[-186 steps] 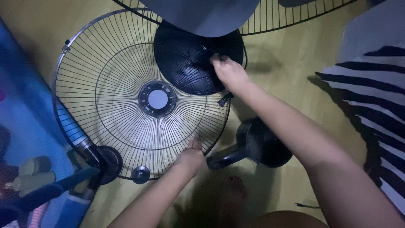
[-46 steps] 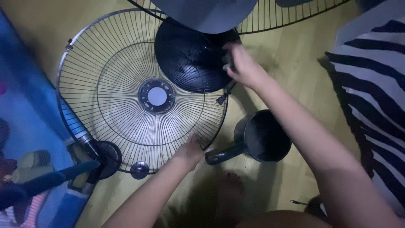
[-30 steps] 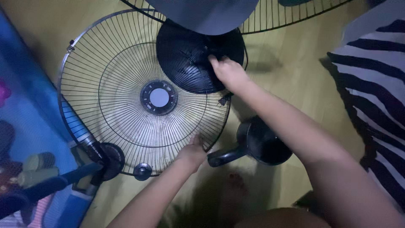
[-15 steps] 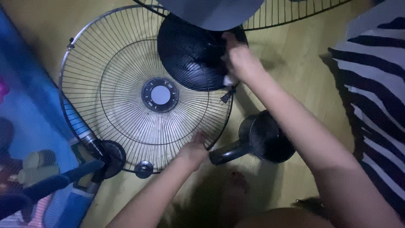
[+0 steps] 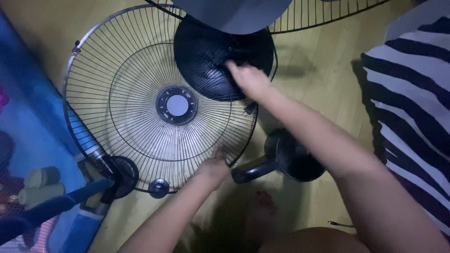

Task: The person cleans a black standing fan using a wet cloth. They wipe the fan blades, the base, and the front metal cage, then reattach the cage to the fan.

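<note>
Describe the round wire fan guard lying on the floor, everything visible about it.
The wire fan guard is a large round grille of thin dark metal spokes running from a black hub with a pale centre to a silvery rim. It lies flat on the yellowish floor. The left hand grips its near edge. A black domed fan part rests on its far side, with the right hand on it.

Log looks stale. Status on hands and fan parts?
Left hand grips wire guard rim. Right hand on black dome, grip unclear. Black pot sits beside guard.
</note>
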